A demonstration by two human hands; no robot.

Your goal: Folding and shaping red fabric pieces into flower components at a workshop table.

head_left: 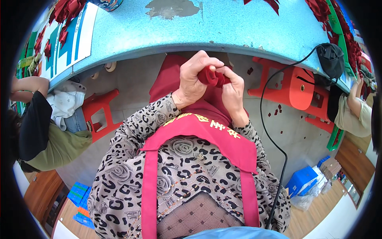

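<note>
A bunched piece of dark red cloth (210, 76) is held up in front of me, just off the table's near edge and above my lap. My left hand (191, 79) is closed around its left side, thumb and fingers pressed together at the top. From the other side my right hand (233, 88) pinches the cloth, its fingertips close to the left ones. The fingers cover part of the cloth, so its full shape is hidden. Beneath both hands spreads my red apron (199, 126).
A light blue table (135, 30) curves across the front, with red cloth pieces (65, 12) at its far left. A black bag (331, 61) and a cable (261, 107) are at right. Red stools (300, 88) stand on either side. Another person (55, 147) sits at left.
</note>
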